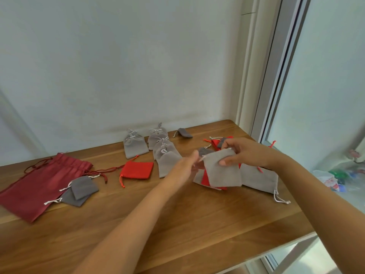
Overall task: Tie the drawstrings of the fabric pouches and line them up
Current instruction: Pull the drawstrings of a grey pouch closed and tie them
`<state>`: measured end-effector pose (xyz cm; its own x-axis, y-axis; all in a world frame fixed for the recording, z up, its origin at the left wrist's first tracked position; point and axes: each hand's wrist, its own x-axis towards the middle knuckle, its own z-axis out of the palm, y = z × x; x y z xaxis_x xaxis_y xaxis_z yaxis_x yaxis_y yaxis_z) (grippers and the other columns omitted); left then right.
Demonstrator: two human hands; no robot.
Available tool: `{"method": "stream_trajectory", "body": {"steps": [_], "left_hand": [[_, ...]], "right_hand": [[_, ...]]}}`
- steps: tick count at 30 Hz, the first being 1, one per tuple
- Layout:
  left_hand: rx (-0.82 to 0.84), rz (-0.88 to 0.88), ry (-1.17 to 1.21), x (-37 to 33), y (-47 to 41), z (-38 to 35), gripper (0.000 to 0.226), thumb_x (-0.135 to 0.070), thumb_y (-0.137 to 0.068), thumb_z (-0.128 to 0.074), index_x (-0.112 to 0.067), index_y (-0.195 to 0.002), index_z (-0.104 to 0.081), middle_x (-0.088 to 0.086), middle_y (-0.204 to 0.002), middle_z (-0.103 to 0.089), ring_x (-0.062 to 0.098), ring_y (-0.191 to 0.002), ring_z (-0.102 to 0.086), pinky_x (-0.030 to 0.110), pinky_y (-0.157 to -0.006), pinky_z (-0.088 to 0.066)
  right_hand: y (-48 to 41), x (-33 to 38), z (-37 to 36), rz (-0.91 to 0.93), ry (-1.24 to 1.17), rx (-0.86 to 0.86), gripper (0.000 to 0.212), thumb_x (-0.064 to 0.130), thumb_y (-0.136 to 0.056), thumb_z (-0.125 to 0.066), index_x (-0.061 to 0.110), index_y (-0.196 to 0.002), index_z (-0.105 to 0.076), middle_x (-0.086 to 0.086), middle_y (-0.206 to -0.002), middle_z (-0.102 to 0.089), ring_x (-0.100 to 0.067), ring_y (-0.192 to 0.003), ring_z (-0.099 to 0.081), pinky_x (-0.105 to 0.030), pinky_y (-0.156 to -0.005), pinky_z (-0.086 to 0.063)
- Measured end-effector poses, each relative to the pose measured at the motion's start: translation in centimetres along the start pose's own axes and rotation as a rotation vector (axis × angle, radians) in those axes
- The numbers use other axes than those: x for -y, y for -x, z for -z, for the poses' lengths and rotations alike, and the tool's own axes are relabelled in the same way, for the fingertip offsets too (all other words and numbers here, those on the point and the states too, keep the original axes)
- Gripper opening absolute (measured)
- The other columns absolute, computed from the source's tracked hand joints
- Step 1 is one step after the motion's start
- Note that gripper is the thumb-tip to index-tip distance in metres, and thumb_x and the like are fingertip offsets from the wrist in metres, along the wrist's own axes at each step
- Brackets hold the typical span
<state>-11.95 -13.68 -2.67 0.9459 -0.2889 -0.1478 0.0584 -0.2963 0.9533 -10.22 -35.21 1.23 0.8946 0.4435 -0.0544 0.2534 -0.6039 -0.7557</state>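
Observation:
My right hand (240, 153) holds a light grey pouch (222, 172) by its top edge, above the table, thumb on its front. My left hand (188, 165) is at the pouch's left corner, fingers at its white drawstring; the grip is blurred. Under the pouch lies a heap of red and grey pouches (256, 176). Several tied light grey pouches (162, 149) lie in rows near the wall. A red pouch (137, 170) lies flat left of them.
A large maroon drawstring bag (39, 182) lies at the left with two dark grey pouches (81, 190) on it. One dark grey pouch (185, 132) sits near the wall. The wooden table (177, 224) ends at the right beside a window; plastic bags (335, 178) lie below.

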Motion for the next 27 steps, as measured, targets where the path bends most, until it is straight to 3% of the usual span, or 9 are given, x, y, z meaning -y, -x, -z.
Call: {"method": "stream_trajectory", "body": {"steps": [3, 7, 10, 15, 17, 19, 22, 24, 27], "left_hand": [[-0.066, -0.081, 0.182, -1.2, 0.3, 1.5, 0.045, -0.046, -0.098, -0.04, -0.011, -0.105, -0.068, 0.003, -0.096, -0.072, 0.014, -0.09, -0.069, 0.028, -0.083, -0.056], [-0.248, -0.293, -0.045, -1.7, 0.5, 4.2, 0.027, -0.025, -0.098, -0.052, -0.005, -0.096, -0.07, 0.016, -0.089, -0.068, 0.012, -0.077, -0.063, 0.026, -0.07, -0.054], [-0.343, -0.305, -0.156, -1.3, 0.8, 6.5, 0.036, -0.028, -0.1, -0.046, -0.005, -0.085, -0.068, 0.019, -0.083, -0.066, 0.012, -0.07, -0.058, 0.019, -0.062, -0.047], [-0.427, -0.309, -0.188, -0.7, 1.8, 8.9, 0.035, -0.028, -0.102, -0.04, -0.016, -0.097, -0.073, -0.008, -0.087, -0.072, -0.004, -0.076, -0.064, 0.009, -0.062, -0.046], [-0.505, -0.322, -0.191, -0.3, 1.8, 9.1, 0.04, -0.029, -0.102, -0.04, -0.012, -0.083, -0.07, -0.004, -0.08, -0.071, -0.004, -0.07, -0.061, 0.007, -0.059, -0.043], [-0.612, -0.332, -0.191, 0.0, 1.9, 9.3, 0.044, -0.03, -0.102, -0.039, -0.012, -0.065, -0.057, 0.005, -0.07, -0.061, -0.003, -0.06, -0.052, 0.008, -0.057, -0.038], [-0.645, -0.29, -0.034, 0.6, 1.9, 9.3, 0.046, -0.029, -0.102, -0.041, -0.016, -0.058, -0.049, 0.006, -0.073, -0.058, -0.006, -0.063, -0.048, 0.006, -0.061, -0.035], [-0.546, -0.303, 0.224, 1.0, 1.8, 9.3, 0.05, -0.028, -0.102, -0.042, -0.02, -0.053, -0.052, 0.005, -0.086, -0.068, 0.003, -0.082, -0.059, 0.019, -0.074, -0.041], [-0.443, -0.321, 0.606, 0.8, 2.4, 9.4, 0.054, -0.022, -0.099, -0.043, -0.022, -0.046, -0.056, -0.003, -0.074, -0.07, 0.009, -0.071, -0.058, 0.019, -0.058, -0.042]], "right_hand": [[-1.3, 1.5, -0.7, 0.064, -0.115, -0.111, 0.023, 0.024, -0.082, -0.075, 0.012, -0.092, -0.058, -0.005, -0.093, -0.068, -0.016, -0.086, -0.068, -0.023, -0.068, -0.054], [-3.3, 3.5, -1.8, 0.129, -0.157, -0.108, 0.023, 0.026, -0.082, -0.075, 0.015, -0.091, -0.057, 0.003, -0.083, -0.068, -0.005, -0.074, -0.066, -0.015, -0.059, -0.048], [-4.8, 4.1, -2.6, 0.145, -0.187, -0.136, 0.02, 0.033, -0.088, -0.066, 0.016, -0.098, -0.065, -0.003, -0.085, -0.069, -0.011, -0.076, -0.062, -0.021, -0.069, -0.047], [-6.7, 4.3, -4.1, 0.148, -0.047, -0.206, 0.02, 0.025, -0.099, -0.052, 0.02, -0.091, -0.069, 0.009, -0.069, -0.054, 0.005, -0.058, -0.048, -0.012, -0.06, -0.037], [-7.5, 4.7, -5.0, 0.142, 0.012, -0.237, 0.023, 0.026, -0.099, -0.051, 0.023, -0.081, -0.065, 0.01, -0.067, -0.05, 0.001, -0.059, -0.045, -0.018, -0.059, -0.033], [-8.1, 5.0, -6.0, 0.126, 0.034, -0.264, 0.032, 0.031, -0.099, -0.05, 0.013, -0.076, -0.062, 0.005, -0.067, -0.046, -0.006, -0.061, -0.04, -0.026, -0.06, -0.031], [-8.7, 5.3, -6.9, 0.113, -0.185, -0.351, 0.043, 0.039, -0.093, -0.058, 0.012, -0.064, -0.044, 0.002, -0.059, -0.035, -0.011, -0.056, -0.031, -0.029, -0.056, -0.025], [-9.1, 5.5, -7.2, 0.121, -0.405, -0.39, 0.046, 0.035, -0.087, -0.068, 0.014, -0.06, -0.038, -0.004, -0.06, -0.03, -0.018, -0.059, -0.028, -0.029, -0.056, -0.023], [-9.4, 5.4, -7.5, 0.16, -0.576, -0.401, 0.046, 0.027, -0.085, -0.073, 0.0, -0.062, -0.043, -0.009, -0.067, -0.036, -0.019, -0.065, -0.035, -0.027, -0.062, -0.031]]}}
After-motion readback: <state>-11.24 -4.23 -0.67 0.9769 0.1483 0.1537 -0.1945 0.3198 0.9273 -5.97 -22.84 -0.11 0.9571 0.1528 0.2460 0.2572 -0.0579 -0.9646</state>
